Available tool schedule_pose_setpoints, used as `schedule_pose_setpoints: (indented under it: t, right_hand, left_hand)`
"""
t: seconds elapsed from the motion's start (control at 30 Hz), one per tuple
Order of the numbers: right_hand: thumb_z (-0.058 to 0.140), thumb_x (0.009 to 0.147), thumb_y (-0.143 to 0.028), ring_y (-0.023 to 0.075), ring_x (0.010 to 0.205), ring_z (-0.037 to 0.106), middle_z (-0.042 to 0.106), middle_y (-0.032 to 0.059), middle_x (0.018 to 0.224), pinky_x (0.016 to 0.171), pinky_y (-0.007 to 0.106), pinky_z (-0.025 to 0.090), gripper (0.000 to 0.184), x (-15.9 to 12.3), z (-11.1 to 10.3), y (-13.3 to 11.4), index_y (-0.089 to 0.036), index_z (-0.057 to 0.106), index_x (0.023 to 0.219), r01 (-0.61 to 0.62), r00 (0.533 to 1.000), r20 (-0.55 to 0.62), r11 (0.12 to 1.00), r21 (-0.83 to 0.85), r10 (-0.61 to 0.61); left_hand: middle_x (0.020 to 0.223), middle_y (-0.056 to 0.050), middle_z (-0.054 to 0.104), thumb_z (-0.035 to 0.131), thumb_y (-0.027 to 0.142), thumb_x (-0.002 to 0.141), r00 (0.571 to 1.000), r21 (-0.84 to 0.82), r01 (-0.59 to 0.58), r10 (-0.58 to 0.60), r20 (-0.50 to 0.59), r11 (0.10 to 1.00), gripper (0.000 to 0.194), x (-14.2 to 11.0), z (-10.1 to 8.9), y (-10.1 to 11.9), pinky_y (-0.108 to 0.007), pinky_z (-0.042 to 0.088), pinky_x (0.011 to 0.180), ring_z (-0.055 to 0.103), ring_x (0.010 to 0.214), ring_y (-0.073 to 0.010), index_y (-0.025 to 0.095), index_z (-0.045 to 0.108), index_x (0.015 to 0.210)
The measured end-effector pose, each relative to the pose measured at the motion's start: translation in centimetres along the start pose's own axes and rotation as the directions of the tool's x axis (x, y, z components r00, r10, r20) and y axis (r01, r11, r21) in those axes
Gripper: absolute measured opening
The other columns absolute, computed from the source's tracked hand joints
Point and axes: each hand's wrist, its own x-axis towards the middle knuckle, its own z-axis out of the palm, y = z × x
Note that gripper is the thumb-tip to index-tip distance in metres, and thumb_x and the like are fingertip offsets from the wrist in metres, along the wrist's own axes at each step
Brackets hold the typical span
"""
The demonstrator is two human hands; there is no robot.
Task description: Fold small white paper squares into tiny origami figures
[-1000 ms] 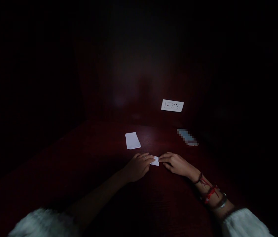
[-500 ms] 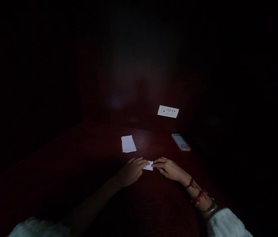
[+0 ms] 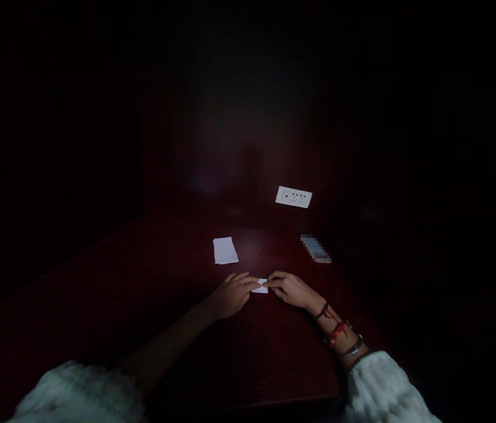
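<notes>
The dark red desk [image 3: 289,361] carries everything here, and its near edge runs in front of you. Your left hand [image 3: 230,298] and your right hand [image 3: 292,289] both rest between this edge and the back edge. Nearer to the back edge lies the stack of white paper [image 3: 225,251], well apart from the blurred flat device [image 3: 316,249], which is toward the right back corner.

The small white paper [image 3: 260,289] lies flat directly under your fingertips, so neither hand is clearly nearer. Its long axis I cannot tell (your left fingers cover one end).

Your left fingers are nearly straight and only slightly spread, pressing on it from the left; your right fingers bend and touch it from the right. The two index tips almost meet. Whether a thumb pinches the paper, I cannot tell.
</notes>
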Motion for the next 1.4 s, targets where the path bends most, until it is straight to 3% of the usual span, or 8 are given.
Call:
schedule_pose_setpoints:
  t: [0.17,0.37,0.67,0.9,1.4]
  right_hand:
    - [0.040,0.075,-0.014,0.0113,0.088,0.048,0.050,0.0029,0.099,0.077,0.021,0.037,0.034,0.3,-0.4,-0.3,-0.024,0.051,0.106,-0.010,0.998,0.055,1.000,-0.014,0.011]
    - [0.043,0.072,-0.012,0.0121,0.081,0.051,0.053,0.0035,0.095,0.070,0.020,0.037,0.037,1.2,-0.9,-1.1,-0.025,0.053,0.105,-0.111,0.984,0.138,0.993,-0.047,0.116]
    - [0.045,0.071,-0.012,0.0113,0.087,0.048,0.049,0.0023,0.097,0.077,0.021,0.036,0.039,0.7,-0.5,-0.1,-0.027,0.051,0.107,-0.057,0.993,0.102,0.998,0.034,0.053]
    - [0.042,0.073,-0.011,0.0105,0.085,0.049,0.052,0.0026,0.095,0.075,0.020,0.036,0.034,0.4,-0.1,0.0,-0.024,0.055,0.102,-0.066,0.997,0.034,0.997,0.042,0.064]
    - [0.041,0.072,-0.010,0.0102,0.082,0.050,0.054,0.0024,0.092,0.073,0.019,0.037,0.033,0.6,-0.5,-0.1,-0.022,0.057,0.098,-0.041,0.997,0.065,0.999,0.014,0.040]
  left_hand:
    - [0.115,0.002,0.043,0.033,0.010,0.075,1.000,0.021,-0.024,0.024,-0.004,0.999,0.039,0.1,-0.3,0.3,-0.037,0.023,0.090,0.030,0.112,-0.0186,0.027,0.041,0.110]
    - [0.112,0.000,0.045,0.034,0.007,0.070,0.997,0.025,-0.076,0.075,0.014,0.997,0.041,0.8,-0.6,-0.3,-0.035,0.025,0.087,0.033,0.107,-0.0185,0.024,0.043,0.107]
    - [0.099,-0.003,0.049,0.037,0.007,0.069,0.988,0.060,-0.151,0.149,0.030,0.987,0.035,1.7,-1.1,-0.6,-0.032,0.031,0.082,0.040,0.096,-0.0184,0.020,0.046,0.100]
    - [0.102,-0.002,0.049,0.037,0.006,0.068,0.984,0.072,-0.180,0.179,0.024,0.981,0.038,1.7,-0.9,-1.0,-0.032,0.031,0.082,0.039,0.098,-0.0182,0.021,0.046,0.102]
    - [0.114,0.003,0.045,0.037,0.007,0.068,0.976,0.016,-0.212,0.211,0.047,0.977,0.045,1.6,-0.9,-1.5,-0.032,0.029,0.086,0.037,0.103,-0.0169,0.024,0.043,0.109]
